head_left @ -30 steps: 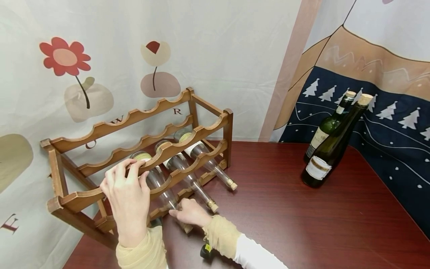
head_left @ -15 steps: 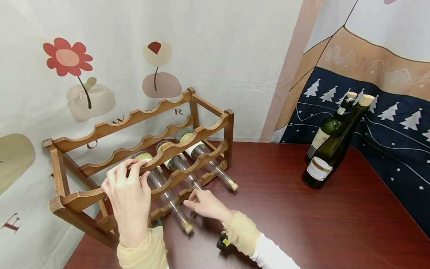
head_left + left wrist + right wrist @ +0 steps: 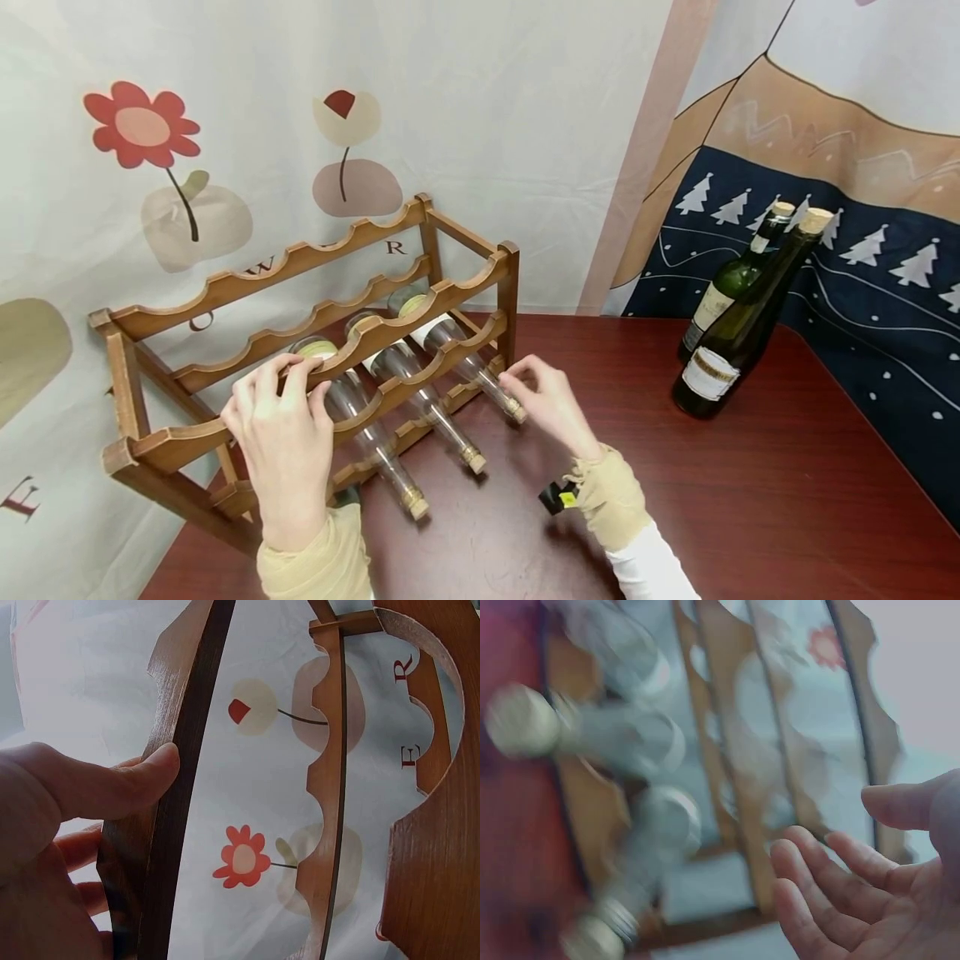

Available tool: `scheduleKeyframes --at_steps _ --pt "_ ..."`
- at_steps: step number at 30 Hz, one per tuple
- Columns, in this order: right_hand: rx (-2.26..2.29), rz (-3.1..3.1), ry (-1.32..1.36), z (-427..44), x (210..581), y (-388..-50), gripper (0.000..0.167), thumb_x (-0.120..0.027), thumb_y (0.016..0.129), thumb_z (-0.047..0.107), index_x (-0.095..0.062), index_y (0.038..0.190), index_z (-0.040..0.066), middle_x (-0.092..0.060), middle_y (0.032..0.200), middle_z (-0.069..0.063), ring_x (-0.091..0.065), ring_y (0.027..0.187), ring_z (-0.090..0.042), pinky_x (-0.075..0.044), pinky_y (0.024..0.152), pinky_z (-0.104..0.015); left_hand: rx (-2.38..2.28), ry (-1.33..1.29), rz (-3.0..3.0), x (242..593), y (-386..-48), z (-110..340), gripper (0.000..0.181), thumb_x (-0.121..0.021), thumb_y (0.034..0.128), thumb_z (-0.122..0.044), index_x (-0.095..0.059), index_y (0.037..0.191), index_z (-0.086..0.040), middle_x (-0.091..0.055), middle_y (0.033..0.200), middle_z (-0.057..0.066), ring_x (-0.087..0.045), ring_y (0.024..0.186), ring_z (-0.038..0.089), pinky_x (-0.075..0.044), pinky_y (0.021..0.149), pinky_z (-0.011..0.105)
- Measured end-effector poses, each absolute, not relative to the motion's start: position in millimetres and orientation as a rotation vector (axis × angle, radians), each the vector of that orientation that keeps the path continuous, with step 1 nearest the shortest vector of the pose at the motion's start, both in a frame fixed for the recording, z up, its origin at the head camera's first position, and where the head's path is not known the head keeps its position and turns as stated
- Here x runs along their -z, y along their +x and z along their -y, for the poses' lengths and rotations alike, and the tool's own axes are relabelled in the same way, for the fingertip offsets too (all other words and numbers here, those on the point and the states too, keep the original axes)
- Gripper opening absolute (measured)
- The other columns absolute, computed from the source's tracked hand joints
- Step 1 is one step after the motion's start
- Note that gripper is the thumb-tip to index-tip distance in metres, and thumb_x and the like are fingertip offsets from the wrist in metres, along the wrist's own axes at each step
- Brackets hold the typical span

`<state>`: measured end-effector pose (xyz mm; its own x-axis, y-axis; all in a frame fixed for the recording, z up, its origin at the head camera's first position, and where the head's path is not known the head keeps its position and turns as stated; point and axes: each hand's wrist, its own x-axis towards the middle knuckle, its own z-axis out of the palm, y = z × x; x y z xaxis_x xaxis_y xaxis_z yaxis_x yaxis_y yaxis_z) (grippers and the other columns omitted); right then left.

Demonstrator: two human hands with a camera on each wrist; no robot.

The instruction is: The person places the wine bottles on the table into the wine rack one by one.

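Behind the back edge of the reddish-brown tabletop (image 3: pixel 675 492) we see a pale cloth (image 3: pixel 525 133) printed with a red flower (image 3: pixel 142 127). Around its back right corner, we see a navy band (image 3: pixel 885 342) with white trees (image 3: pixel 917 265) below tan mountains (image 3: pixel 813 112).

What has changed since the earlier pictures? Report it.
The right hand has left the neck of the leftmost clear bottle and moved right, to the neck of the rightmost clear bottle; any touch there is unclear. The left hand still grips the rack's upper front rail. All three clear bottles and the two standing green bottles stayed put.
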<state>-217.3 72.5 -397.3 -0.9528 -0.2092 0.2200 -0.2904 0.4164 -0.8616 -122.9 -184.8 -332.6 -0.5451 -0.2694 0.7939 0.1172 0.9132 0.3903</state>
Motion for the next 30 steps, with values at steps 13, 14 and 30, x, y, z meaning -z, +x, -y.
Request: scheduleKeyframes --at_steps 13,14,30 --pt "-1.432 1.932 0.040 -165 363 -220 0.021 -0.066 0.088 0.016 -0.064 0.102 0.000 -0.064 0.090 0.004 -0.058 0.075 0.008 -0.046 0.072 -0.008 0.506 0.112 2.093 333 -123 185 0.024 -0.069 0.0796 0.004 -0.066 0.103 0.000 -0.059 0.113 0.019 -0.046 0.104 0.043 -0.028 0.086 0.059" --pt "-1.409 1.894 0.018 -171 362 -220 0.021 -0.066 0.087 0.014 -0.064 0.102 -0.001 -0.063 0.090 0.008 -0.058 0.076 0.008 -0.046 0.073 -0.009 0.506 0.113 2.093 333 -123 185 0.023 -0.069 0.0796 0.004 -0.066 0.103 0.000 -0.059 0.113 0.019 -0.046 0.104 0.043 -0.028 0.086 0.059" --pt "-1.190 1.655 -0.310 -244 342 -227 0.023 -0.067 0.082 0.017 -0.064 0.105 0.015 -0.052 0.095 0.024 -0.053 0.095 0.007 -0.041 0.080 -0.014 0.509 0.108 2.090 334 -123 186 0.023 -0.069 0.0799 0.004 -0.067 0.103 0.000 -0.059 0.113 0.019 -0.046 0.104 0.044 -0.028 0.086 0.059"
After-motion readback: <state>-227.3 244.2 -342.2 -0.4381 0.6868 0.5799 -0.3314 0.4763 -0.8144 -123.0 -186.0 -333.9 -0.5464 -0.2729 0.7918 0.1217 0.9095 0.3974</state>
